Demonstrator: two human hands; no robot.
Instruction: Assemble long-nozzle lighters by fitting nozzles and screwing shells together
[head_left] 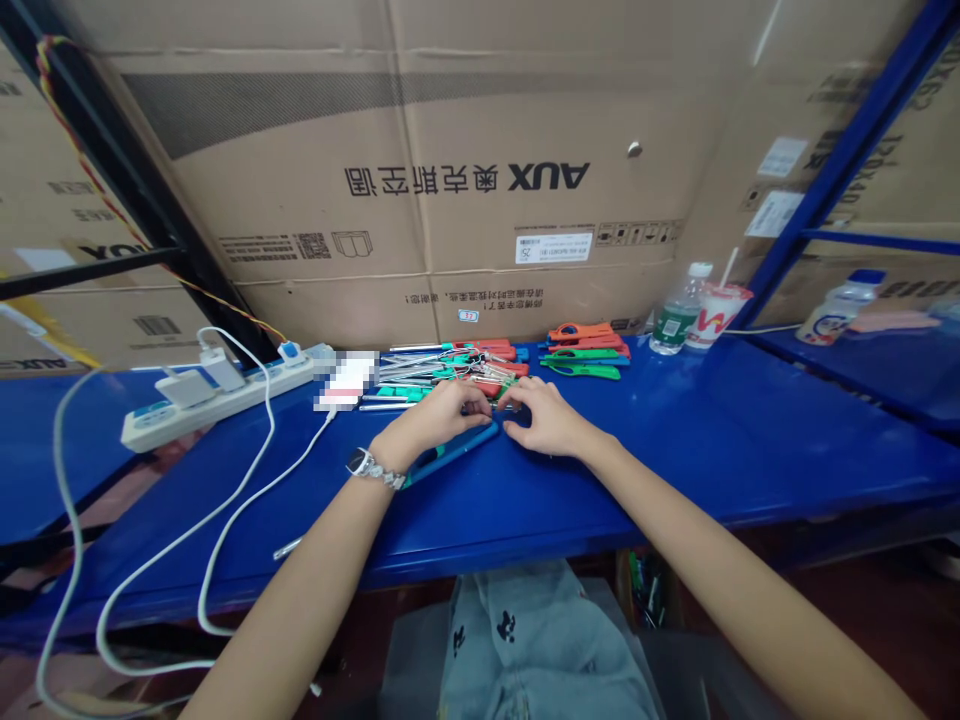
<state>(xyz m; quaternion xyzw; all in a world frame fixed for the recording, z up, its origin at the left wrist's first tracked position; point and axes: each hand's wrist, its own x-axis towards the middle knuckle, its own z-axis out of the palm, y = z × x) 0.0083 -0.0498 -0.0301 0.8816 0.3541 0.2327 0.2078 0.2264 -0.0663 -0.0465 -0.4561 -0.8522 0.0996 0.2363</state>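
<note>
Both hands meet over the front of a pile of what look like long-necked lighters point(487, 350), with thin metal tubes and red, green and blue handles. My left hand point(444, 415), wearing a silver bracelet watch point(361, 462), has its fingers curled into a pinch. Facing it, my right hand point(553, 420) brings thumb and fingertips together. Anything between the fingertips is too small to make out. A blue plastic handle shell point(461, 447) lies slanted on the blue table point(570, 500), partly under my left hand.
Orange and green handles point(585, 352) are stacked behind my right hand. A phone point(347, 382), power strip point(232, 395) and loose white cables are at left. A water bottle point(679, 310), a cup with straw point(718, 315) and a blue-capped bottle point(841, 308) stand right. Cardboard point(465, 120) backs the table.
</note>
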